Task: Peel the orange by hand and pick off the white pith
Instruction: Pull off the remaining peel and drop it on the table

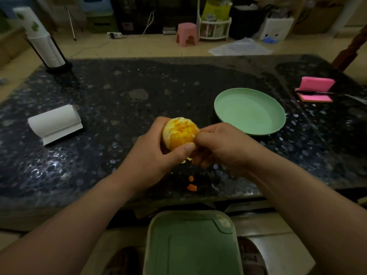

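Observation:
A mostly peeled orange (pixel 180 133), with pale pith patches on its flesh, is held above the dark speckled table (pixel 111 96). My left hand (pixel 153 153) grips it from the left and below, thumb across its lower front. My right hand (pixel 222 147) has its fingers curled against the orange's right side, pinching at its surface; what sits between the fingertips is hidden. Small orange peel scraps (pixel 191 185) lie on the table below my hands.
An empty green plate (pixel 234 108) sits right of the orange. A white paper roll (pixel 55 124) lies at the left, a cup stack on a stand (pixel 43 42) at the back left, pink sponges (pixel 315 90) far right. A green lidded bin (pixel 190 245) stands below the table edge.

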The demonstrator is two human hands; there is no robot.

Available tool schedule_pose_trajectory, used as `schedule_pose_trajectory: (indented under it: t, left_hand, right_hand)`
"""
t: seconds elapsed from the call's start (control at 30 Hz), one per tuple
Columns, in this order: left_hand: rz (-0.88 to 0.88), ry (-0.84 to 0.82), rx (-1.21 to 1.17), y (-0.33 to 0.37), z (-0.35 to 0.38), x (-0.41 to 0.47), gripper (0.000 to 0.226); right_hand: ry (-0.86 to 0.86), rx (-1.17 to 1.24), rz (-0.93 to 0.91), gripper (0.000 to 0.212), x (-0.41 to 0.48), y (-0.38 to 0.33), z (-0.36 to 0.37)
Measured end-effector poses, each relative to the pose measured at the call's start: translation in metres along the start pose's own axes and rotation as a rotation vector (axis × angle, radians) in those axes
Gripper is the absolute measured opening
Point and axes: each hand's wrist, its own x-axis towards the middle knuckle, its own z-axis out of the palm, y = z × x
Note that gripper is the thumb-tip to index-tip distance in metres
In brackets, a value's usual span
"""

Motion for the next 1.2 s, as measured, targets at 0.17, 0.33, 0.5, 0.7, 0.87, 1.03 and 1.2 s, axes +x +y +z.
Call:
schedule_pose_trajectory:
  t: [0.17, 0.33, 0.5, 0.7, 0.87, 1.03, 1.2]
  left_hand:
    - [-0.031, -0.195, -0.072, -0.005, -0.005, 0.001, 0.074]
    - [0.030, -0.080, 0.018, -0.001, 0.003, 0.000, 0.062]
    - [-0.010, -0.119, -0.045, -0.001, 0.001, 0.001, 0.057]
    - [-0.021, -0.092, -0.050, 0.001, 0.005, 0.001, 0.059]
    - [-0.087, -0.149, -0.162, 0.005, -0.002, 0.003, 0.065]
    - [-0.435, -0.216, -0.644, 0.018, 0.000, 0.010, 0.037]
    - [-0.538, -0.122, -0.680, 0.017, 0.010, 0.013, 0.059]
  right_hand:
    - [-0.038, 0.139, 0.173, 0.031, 0.002, -0.004, -0.008]
    - [-0.055, 0.239, 0.223, 0.035, 0.004, -0.006, -0.007]
    - [-0.094, 0.368, 0.283, 0.034, 0.004, -0.006, -0.009]
    - [-0.139, 0.349, 0.221, 0.038, 0.000, -0.006, -0.010]
    - [-0.104, 0.274, 0.128, 0.034, -0.003, -0.005, -0.008]
    - [0.256, -0.321, -0.082, 0.026, 0.000, 0.003, -0.009]
    - [0.373, -0.669, -0.318, 0.033, -0.008, 0.006, 0.015]
